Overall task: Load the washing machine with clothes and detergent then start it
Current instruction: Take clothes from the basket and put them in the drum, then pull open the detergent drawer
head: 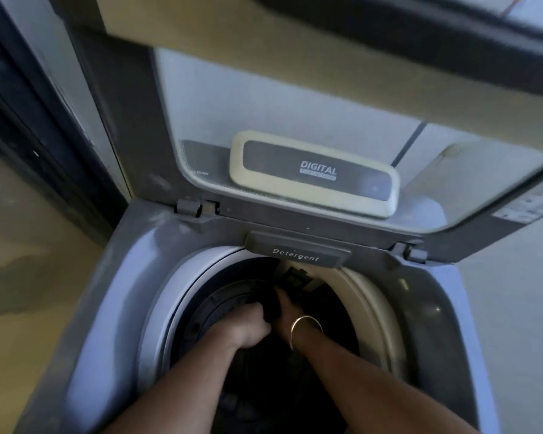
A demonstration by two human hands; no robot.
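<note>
A grey top-loading washing machine [119, 292] stands with its lid [264, 104] raised upright. Both my arms reach down into the drum [182, 296]. My left hand [248, 324] is closed around a dark garment [271, 303] deep inside. My right hand [287, 308], with a thin bangle on its wrist, grips the same dark cloth from the right. The drum's inside is dark and the cloth's shape is hard to make out. A flap marked "Detergent" [297, 249] sits at the back rim of the opening.
A cream-framed panel reading "DIGITAL" [314, 173] is fixed to the lid's inner side. Two hinges [195, 208] hold the lid at the back. A dark door frame [29, 120] and tan floor [29, 277] lie to the left, a pale wall [514, 292] to the right.
</note>
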